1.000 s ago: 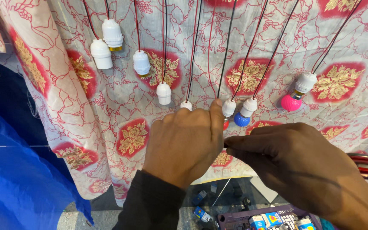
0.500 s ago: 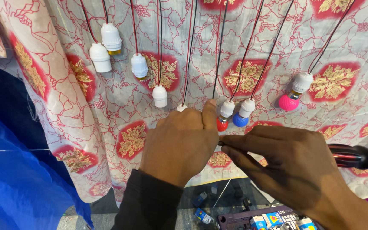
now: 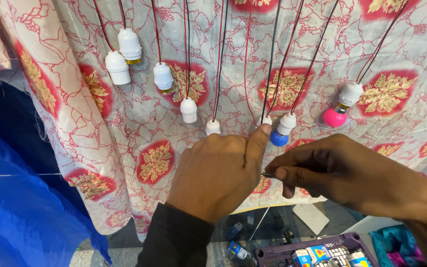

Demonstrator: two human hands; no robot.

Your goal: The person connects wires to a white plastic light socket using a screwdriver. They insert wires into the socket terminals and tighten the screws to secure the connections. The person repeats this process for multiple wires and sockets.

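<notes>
Several white lamp holders hang on red and black wires in front of a cream cloth (image 3: 139, 123) with red and gold flowers. My left hand (image 3: 218, 173) is curled into a fist, and its raised thumb touches one white holder (image 3: 264, 120). Anything inside the fist is hidden. Just right of that holder hangs a blue bulb (image 3: 278, 138) in its own holder, and a pink bulb (image 3: 334, 117) hangs farther right. My right hand (image 3: 342, 170) pinches a thin metal tool tip (image 3: 268, 175) between thumb and forefinger, against the side of my left hand.
Other empty holders (image 3: 189, 110) hang to the left, higher up. Blue fabric (image 3: 21, 212) fills the lower left. Below the hands stands a purple basket (image 3: 273, 254) with small coloured boxes (image 3: 317, 254), and a white card (image 3: 311, 217) lies on a dark surface.
My right hand has drawn in towards my left fist, now pinching the metal tip. The black and red tool handle seen at the right half a second ago is out of sight.
</notes>
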